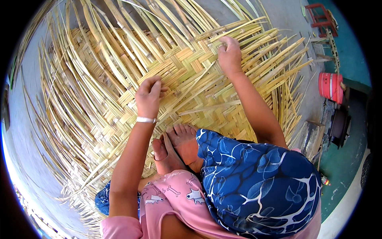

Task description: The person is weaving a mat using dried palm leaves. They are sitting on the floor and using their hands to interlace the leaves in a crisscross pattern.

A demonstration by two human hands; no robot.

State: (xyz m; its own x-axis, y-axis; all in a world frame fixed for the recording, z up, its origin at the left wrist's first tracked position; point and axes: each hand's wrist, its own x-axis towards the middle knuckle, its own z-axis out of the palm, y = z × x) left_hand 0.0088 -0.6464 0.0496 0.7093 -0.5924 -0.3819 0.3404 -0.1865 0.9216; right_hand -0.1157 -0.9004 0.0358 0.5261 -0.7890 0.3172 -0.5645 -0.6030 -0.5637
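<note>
Where the strips (131, 47) cross over and under, the mat (225, 124) is already woven; this area lies on the floor (24, 139), extending ahead of the feet (186, 140). Long ends stand uninterlaced along the far and right sides, so weaving appears partway complete. The left hand (148, 96) is curled, thumb near the fingers; the right hand (230, 59) is bent over the weave. Whether either pinches a strip cannot be told.

Bright light; white glare at left edge; fisheye curvature, black corners.
</note>
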